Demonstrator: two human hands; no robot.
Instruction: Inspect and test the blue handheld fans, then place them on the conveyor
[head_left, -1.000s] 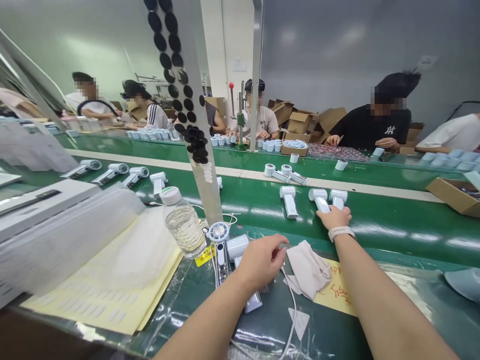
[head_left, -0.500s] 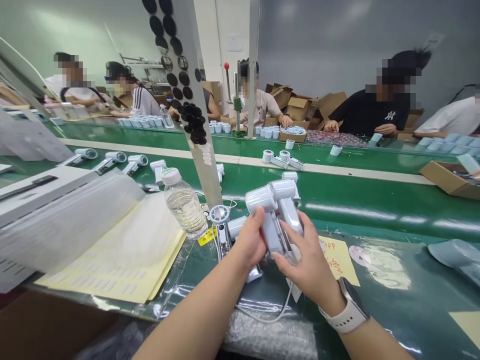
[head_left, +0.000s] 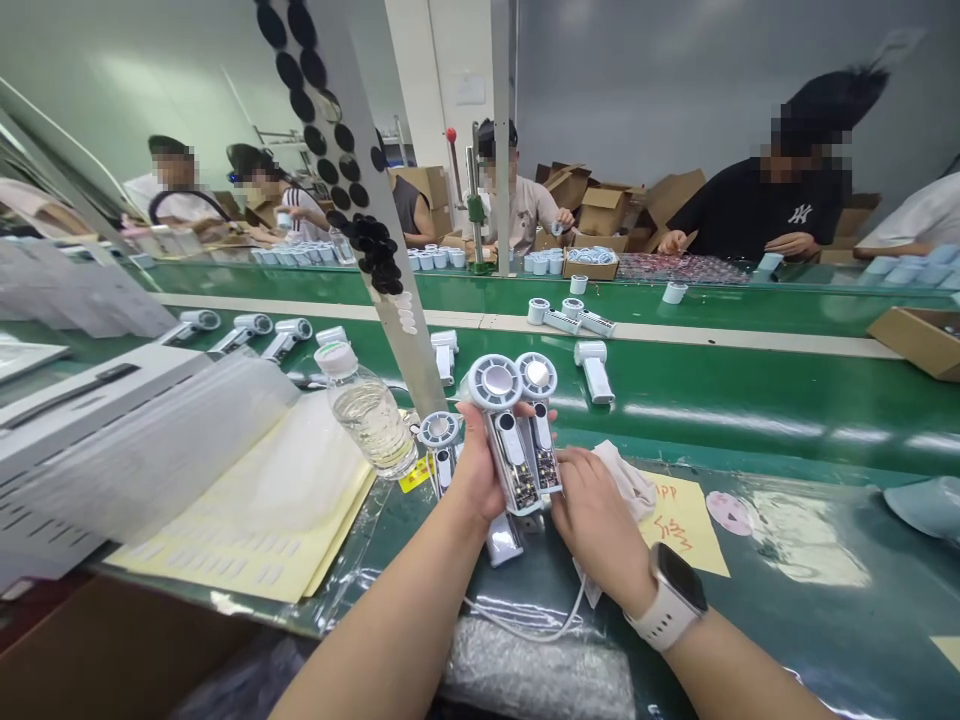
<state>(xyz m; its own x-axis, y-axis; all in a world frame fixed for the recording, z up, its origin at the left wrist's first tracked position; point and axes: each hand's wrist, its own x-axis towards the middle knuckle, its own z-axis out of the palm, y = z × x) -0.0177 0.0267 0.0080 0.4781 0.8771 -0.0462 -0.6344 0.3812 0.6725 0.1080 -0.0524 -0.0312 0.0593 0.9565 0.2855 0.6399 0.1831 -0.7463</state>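
Observation:
My left hand [head_left: 474, 470] is closed round two white handheld fans [head_left: 514, 425], held side by side with their round heads up and their open circuit sides facing me. My right hand [head_left: 596, 520], with a white watch on its wrist, has its fingers curled against the lower ends of the fans' handles. Under my hands lie another fan [head_left: 439, 440] and a white cable [head_left: 525, 625] on the plastic-covered bench. A pale cloth [head_left: 628, 480] lies just right of my right hand.
A water bottle [head_left: 364, 410] stands left of my hands beside yellow sticker sheets [head_left: 247, 540]. A metal post [head_left: 382, 250] carries black round pads. More fans [head_left: 592, 365] lie on the green conveyor [head_left: 750, 400]. Several people sit working along the far side.
My right hand picked two fans off the conveyor and brought them to my left hand. They have since been turned so the round heads and open circuit sides face me.

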